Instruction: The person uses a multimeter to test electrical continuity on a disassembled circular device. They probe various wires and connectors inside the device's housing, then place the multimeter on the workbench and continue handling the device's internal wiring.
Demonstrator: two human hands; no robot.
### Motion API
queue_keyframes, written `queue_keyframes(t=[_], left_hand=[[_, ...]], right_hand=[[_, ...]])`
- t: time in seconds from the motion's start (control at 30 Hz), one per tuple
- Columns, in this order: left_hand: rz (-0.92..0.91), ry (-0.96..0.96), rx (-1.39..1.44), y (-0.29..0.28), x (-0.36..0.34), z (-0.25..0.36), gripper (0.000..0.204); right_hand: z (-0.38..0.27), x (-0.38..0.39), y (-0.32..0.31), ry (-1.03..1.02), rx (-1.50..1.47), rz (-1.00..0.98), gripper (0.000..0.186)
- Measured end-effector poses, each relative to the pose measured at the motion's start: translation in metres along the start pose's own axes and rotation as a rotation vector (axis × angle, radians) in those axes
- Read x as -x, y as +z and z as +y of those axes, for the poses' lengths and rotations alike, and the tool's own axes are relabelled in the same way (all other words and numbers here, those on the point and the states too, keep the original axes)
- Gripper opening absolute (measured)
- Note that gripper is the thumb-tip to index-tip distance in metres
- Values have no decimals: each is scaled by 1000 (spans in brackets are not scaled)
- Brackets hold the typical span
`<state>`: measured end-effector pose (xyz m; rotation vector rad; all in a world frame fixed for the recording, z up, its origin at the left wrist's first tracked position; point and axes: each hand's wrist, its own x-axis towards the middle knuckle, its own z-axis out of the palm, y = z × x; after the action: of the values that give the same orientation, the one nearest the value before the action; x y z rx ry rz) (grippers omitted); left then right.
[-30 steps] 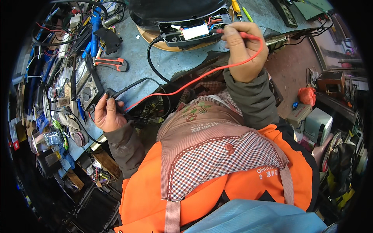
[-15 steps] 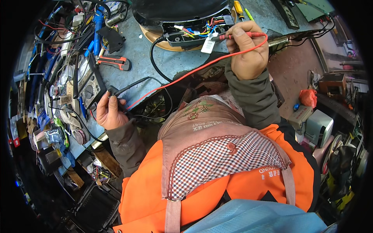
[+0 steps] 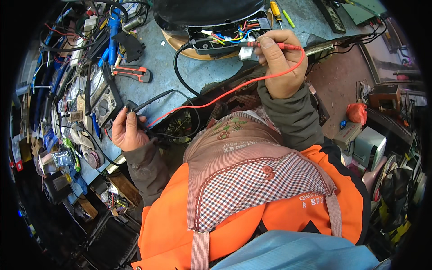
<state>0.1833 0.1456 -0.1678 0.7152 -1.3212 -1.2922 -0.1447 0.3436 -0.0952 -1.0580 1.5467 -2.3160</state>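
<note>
My right hand (image 3: 282,74) is closed on a red test probe (image 3: 287,47) with a long red lead, its dark tip at the right part of an open black housing (image 3: 205,46) full of coloured wires (image 3: 225,37). A white label (image 3: 245,53) hangs below the housing near my fingers. My left hand (image 3: 128,130) is closed on a small black object (image 3: 131,106), too small to identify, at the bench edge, beside a black probe (image 3: 153,99) with a black lead. A multimeter (image 3: 103,108) lies just left of that hand.
The blue bench (image 3: 166,76) carries a red utility knife (image 3: 132,72), a yellow screwdriver (image 3: 275,12), a green pen (image 3: 288,19) and heaped tools and cables (image 3: 72,54) on the left. Boxes and a red bag (image 3: 356,114) stand on the floor to the right.
The white label has gone from lying across the housing's wires to hanging below it, now partly hidden. My right hand with the red probe has shifted slightly; my left hand barely moved.
</note>
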Motion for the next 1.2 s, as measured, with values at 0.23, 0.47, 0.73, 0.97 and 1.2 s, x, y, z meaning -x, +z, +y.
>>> queue_keyframes(t=[0.23,0.47,0.73,0.97,1.2], left_hand=[[12,11,-16,-1,1,-2,25],[0,10,-5,-1,1,-1,25],[2,18,-15,4,2,2,23],[-15,24,10,-3,1,-2,25],[-26,33,12,-5,4,-4,26]], right_hand=[[-1,3,-10,58,32,53,11],[2,5,-16,-19,91,51,11],[1,6,-14,-25,75,44,10],[2,8,-17,2,50,58,8],[1,8,-16,-38,55,56,8]])
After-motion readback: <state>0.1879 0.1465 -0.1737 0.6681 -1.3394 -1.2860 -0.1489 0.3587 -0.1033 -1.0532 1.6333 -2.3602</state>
